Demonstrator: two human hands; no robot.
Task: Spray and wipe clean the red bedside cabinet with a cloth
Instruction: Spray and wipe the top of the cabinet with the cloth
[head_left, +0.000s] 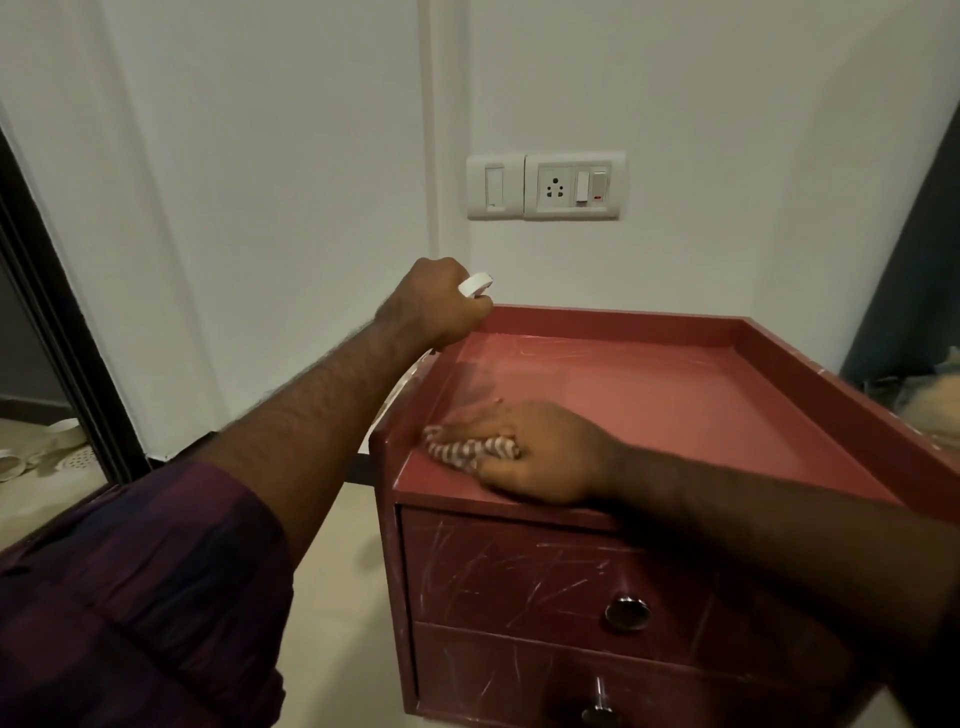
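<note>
The red bedside cabinet (675, 395) has a raised rim round its top and two scratched drawers with metal knobs. My right hand (540, 452) presses a striped cloth (467, 451) flat on the top near the front left corner; the fingers look blurred. My left hand (434, 306) hovers over the back left corner of the rim, gripping a spray bottle whose white head (475, 285) pokes out above the fist. The rest of the bottle is hidden behind the hand.
A white wall with a switch and socket panel (545, 187) rises behind the cabinet. A dark-framed mirror or door (47, 332) stands at the left. Pale floor tiles (343, 597) lie below. Dark fabric (914, 291) hangs at the right.
</note>
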